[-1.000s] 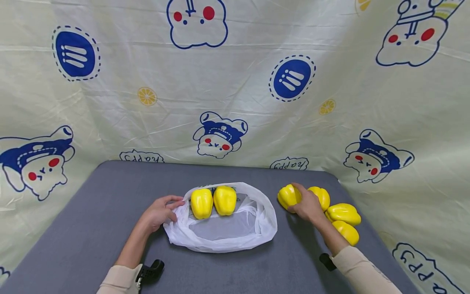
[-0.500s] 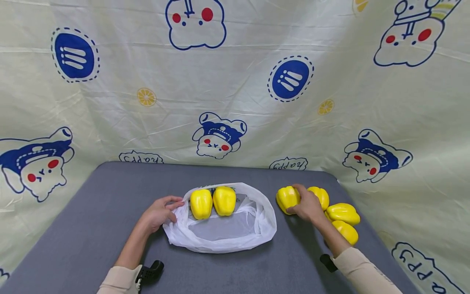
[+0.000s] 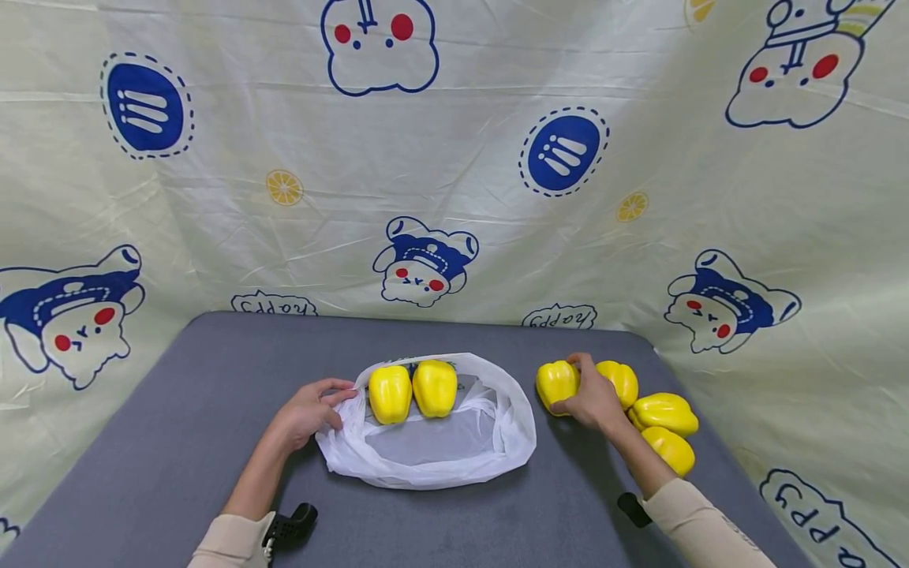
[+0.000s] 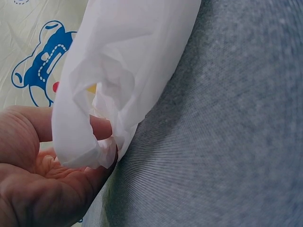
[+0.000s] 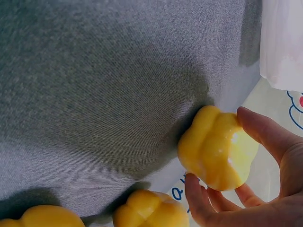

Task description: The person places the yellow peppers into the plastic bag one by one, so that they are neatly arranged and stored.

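My left hand [image 3: 308, 412] pinches the left rim of a white plastic bag [image 3: 433, 475]. In the left wrist view the thumb of that hand [image 4: 52, 161] passes behind the bag's folded edge [image 4: 71, 127], with the other fingers below it. Two yellow bell peppers [image 3: 390, 394] lie side by side at the back of the open bag. To the right of the bag, my right hand [image 3: 595, 397] grips another yellow bell pepper [image 3: 556, 384]. Thumb and fingers hold that pepper [image 5: 218, 149] from opposite sides in the right wrist view, and the palm stays apart from it.
Several more yellow bell peppers [image 3: 664, 414] lie close together at the table's right side, beside and behind the right wrist. The grey cloth-covered table [image 3: 177, 410] ends at a printed curtain [image 3: 454, 158] at the back and on both sides.
My right hand and the bell pepper it grips have shifted very slightly toward the front left. My left hand and the bag have stayed in place.
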Available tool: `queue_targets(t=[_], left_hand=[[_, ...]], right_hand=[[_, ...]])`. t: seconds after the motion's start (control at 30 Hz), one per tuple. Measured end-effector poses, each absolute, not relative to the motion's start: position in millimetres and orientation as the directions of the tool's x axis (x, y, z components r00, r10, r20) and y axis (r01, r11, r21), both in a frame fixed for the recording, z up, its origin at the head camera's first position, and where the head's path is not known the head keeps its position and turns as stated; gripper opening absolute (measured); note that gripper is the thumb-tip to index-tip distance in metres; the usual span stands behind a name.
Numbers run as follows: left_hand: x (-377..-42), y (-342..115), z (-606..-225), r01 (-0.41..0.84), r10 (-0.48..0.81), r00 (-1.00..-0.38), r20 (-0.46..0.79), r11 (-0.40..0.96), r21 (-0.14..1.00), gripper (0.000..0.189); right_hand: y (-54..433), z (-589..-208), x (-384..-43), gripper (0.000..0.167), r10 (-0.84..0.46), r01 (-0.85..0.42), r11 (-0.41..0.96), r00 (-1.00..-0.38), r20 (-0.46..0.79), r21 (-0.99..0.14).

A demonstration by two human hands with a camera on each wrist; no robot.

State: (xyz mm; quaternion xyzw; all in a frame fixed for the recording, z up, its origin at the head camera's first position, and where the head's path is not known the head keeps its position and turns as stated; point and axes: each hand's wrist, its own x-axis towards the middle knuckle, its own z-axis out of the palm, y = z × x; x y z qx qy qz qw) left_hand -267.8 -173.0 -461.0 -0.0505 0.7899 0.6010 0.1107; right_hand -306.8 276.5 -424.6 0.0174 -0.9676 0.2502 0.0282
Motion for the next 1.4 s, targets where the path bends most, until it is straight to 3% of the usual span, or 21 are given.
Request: queue_targets(t=[0.27,0.47,1.4], left_hand=[[-268,-173,-461,-0.208,0.06,-0.971,-0.232,0.27,0.94,0.067],[-268,-173,-461,-0.211,0.06,-0.97,-0.234,0.268,0.94,0.068],[-267,-173,-460,-0.204,0.066,-0.971,-0.229,0.263,0.943,0.067]], right_hand=[[275,-423,-304,0.091,-0.019,-0.049,0.859,-0.998,0.063,-0.509],[273,-416,-303,0.085,-0.043,-0.105,0.863,-0.99,0.135,-0.495],[232,-360,-290,0.081,-0.094,-0.205,0.843,-0.967,0.238,-0.498]])
